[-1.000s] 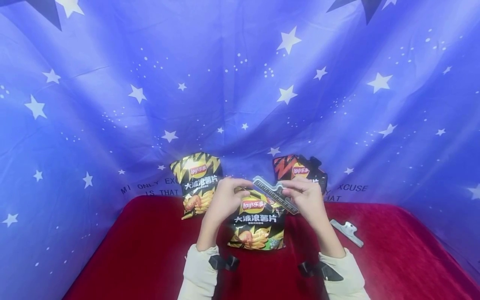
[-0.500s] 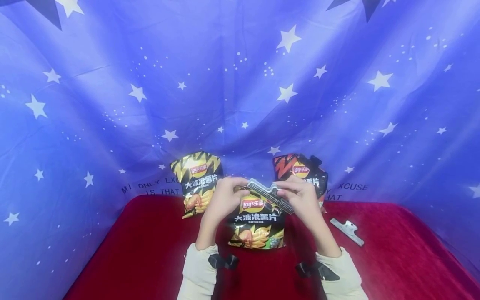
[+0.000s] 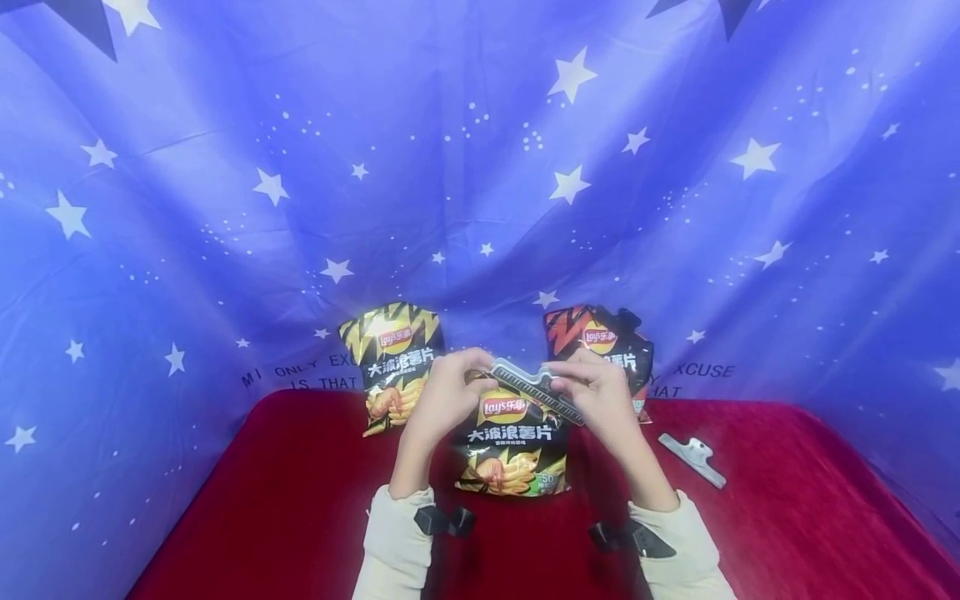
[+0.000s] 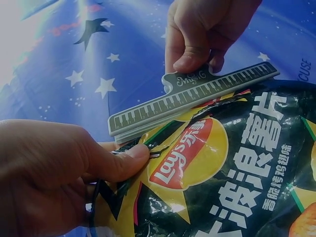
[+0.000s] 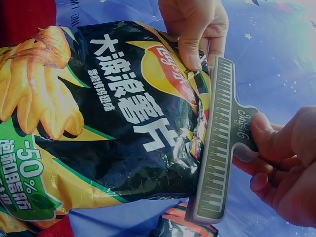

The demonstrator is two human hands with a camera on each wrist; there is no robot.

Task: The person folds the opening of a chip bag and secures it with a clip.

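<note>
A black and yellow Lay's chip bag (image 3: 513,467) stands at the middle of the table, its top edge folded and crinkled. My left hand (image 3: 448,390) pinches its upper left corner between thumb and fingers, as the left wrist view shows. By its handle, my right hand (image 3: 597,396) pinches a long bag clip (image 4: 192,98) printed with piano keys and the word "Music". In the right wrist view the clip's long bar (image 5: 216,143) lies along the top edge of the bag, overlapping it at the lower end. The clip's rear bar is mostly hidden.
Another yellow and black chip bag (image 3: 393,367) stands behind on the left. Behind on the right is a red and black one (image 3: 573,329) with a dark clip (image 3: 626,318) at its top. A loose silvery clip (image 3: 692,460) lies on the red cloth (image 3: 780,517).
My right hand has brought the bag clip leftward along the bag's top, closer to the left fingers. My left hand keeps its pinch on the corner, nearly still.
</note>
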